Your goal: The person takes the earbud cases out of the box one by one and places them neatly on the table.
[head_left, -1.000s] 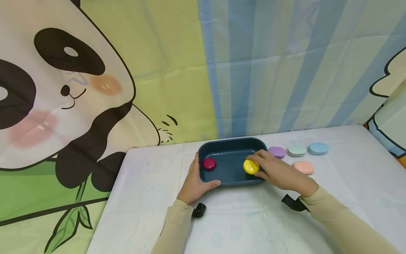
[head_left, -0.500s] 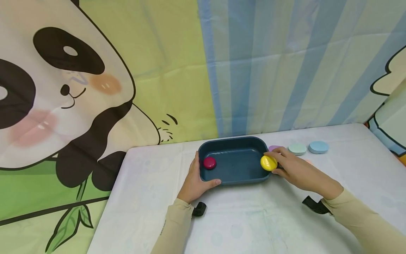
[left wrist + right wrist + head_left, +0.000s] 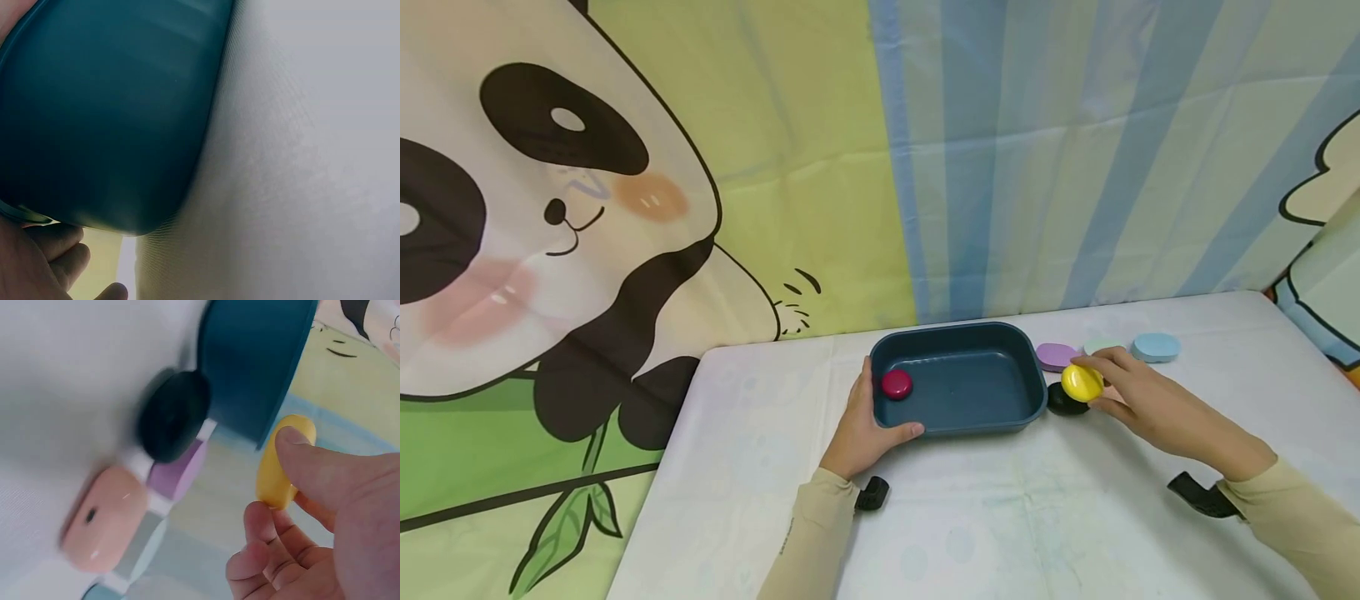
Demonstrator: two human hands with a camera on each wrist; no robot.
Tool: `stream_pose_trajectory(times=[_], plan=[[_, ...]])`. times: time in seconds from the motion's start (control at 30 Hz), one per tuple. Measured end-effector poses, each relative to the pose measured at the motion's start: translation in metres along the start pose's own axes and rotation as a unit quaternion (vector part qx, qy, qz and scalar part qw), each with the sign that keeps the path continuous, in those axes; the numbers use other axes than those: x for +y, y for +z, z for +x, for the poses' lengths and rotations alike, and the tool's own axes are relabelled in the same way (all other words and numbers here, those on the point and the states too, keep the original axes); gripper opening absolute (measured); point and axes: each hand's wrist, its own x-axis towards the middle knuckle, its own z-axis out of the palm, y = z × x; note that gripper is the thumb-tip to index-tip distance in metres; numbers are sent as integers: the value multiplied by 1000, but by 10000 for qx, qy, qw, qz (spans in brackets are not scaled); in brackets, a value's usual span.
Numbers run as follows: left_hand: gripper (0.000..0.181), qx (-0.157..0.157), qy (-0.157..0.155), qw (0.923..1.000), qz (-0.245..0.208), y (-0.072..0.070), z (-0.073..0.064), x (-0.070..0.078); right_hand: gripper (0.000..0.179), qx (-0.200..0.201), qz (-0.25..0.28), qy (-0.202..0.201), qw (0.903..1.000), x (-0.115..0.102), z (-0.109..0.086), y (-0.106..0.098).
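Note:
In the head view my left hand (image 3: pixel 861 425) grips the left end of a dark blue tray (image 3: pixel 958 429), thumb over its front rim. A dark red round disc (image 3: pixel 897 384) lies inside the tray at the left. My right hand (image 3: pixel 1172 408) pinches a glossy yellow disc (image 3: pixel 1082 383) between thumb and fingers, beyond the tray's right end. Below it a black round disc (image 3: pixel 1063 402) sits on the table beside the tray. The right wrist view shows the yellow disc (image 3: pixel 284 464) edge-on, raised off the table.
Behind the right hand lie a purple oval case (image 3: pixel 1056 357), a partly hidden mint one (image 3: pixel 1101 344) and a light blue one (image 3: pixel 1156 347). A pink case (image 3: pixel 109 519) shows in the right wrist view. Printed cloth (image 3: pixel 820 167) hangs behind the white table (image 3: pixel 970 517).
My right hand has carried the yellow disc from above the tray rightward past its rim. The black disc, covered by the hand before, now shows. The left hand and the tray stay put.

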Motion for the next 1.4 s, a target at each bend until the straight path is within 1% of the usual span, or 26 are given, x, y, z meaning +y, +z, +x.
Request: stream_pose_trajectory(times=[0.27,0.4,0.63,0.73,0.9,1.03,1.27,1.4], plan=[[130,10,52,10000,-44,0,-1,1,60,105,-312,148,9993,26,-18,-1],[130,2,92,9999,-49,0,-1,0,65,173,-443,213,9986,42,-27,1],[129,19,116,9999,-5,1,-1,-1,69,287,-541,279,9977,66,-37,3],[128,29,147,9999,-13,0,-1,0,68,242,-536,375,9976,72,-40,3],[128,-7,83,10000,12,0,-1,1,63,156,-560,556,9968,81,-43,3],[128,-15,57,10000,-10,0,-1,1,60,-6,-591,743,9955,87,-45,2],[127,1,74,10000,-35,0,0,1,58,-265,-845,636,9940,99,-47,4],[127,-13,66,10000,-29,0,0,1,57,-573,-865,679,9923,103,-48,4]])
